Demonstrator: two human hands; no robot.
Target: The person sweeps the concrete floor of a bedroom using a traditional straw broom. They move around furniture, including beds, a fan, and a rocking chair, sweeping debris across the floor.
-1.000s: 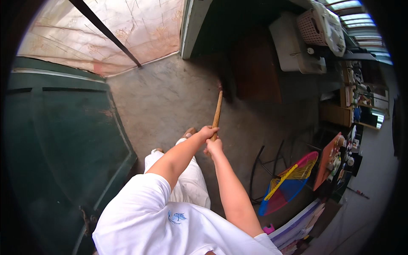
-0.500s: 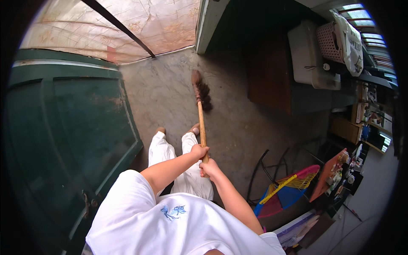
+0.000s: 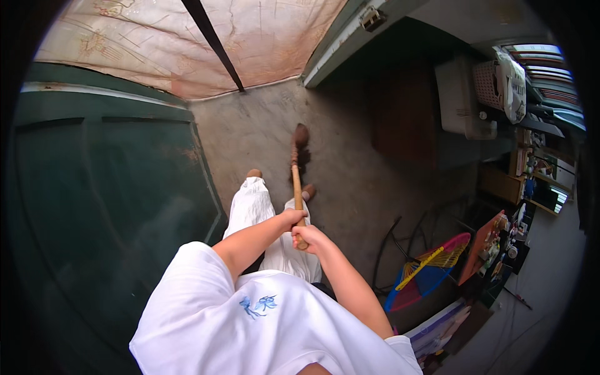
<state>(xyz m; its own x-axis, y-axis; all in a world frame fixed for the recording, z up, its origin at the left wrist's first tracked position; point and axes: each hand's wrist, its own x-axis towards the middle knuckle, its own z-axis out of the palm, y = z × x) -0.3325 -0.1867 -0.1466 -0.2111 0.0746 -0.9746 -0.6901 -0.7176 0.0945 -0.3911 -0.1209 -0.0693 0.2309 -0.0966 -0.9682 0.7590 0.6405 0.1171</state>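
Observation:
A broom (image 3: 297, 181) with a pale wooden handle slants away from my body, its dark reddish-brown head (image 3: 300, 136) beyond my feet, at or just above the concrete floor. My left hand (image 3: 292, 219) wraps the handle from the left. Closer to my body, near the handle's butt end, my right hand (image 3: 309, 239) is closed round it too. Both hands are in front of my white trousers (image 3: 247, 206). My left shoe (image 3: 254, 173) stands farther forward than the right shoe (image 3: 308, 192), which is beside the handle.
On the left stands a dark green door (image 3: 144, 169). A pale patterned curtain (image 3: 262, 44) hangs ahead behind a dark pole (image 3: 215, 47). To the right are a dark brown cabinet (image 3: 403, 119), a storage bin (image 3: 453, 94), a colourful woven chair (image 3: 425, 275) and a cluttered orange-edged table (image 3: 481, 247).
My left foot has stepped forward. The broom head has come slightly nearer to me, and both hands keep their hold. The whole view has shifted a little.

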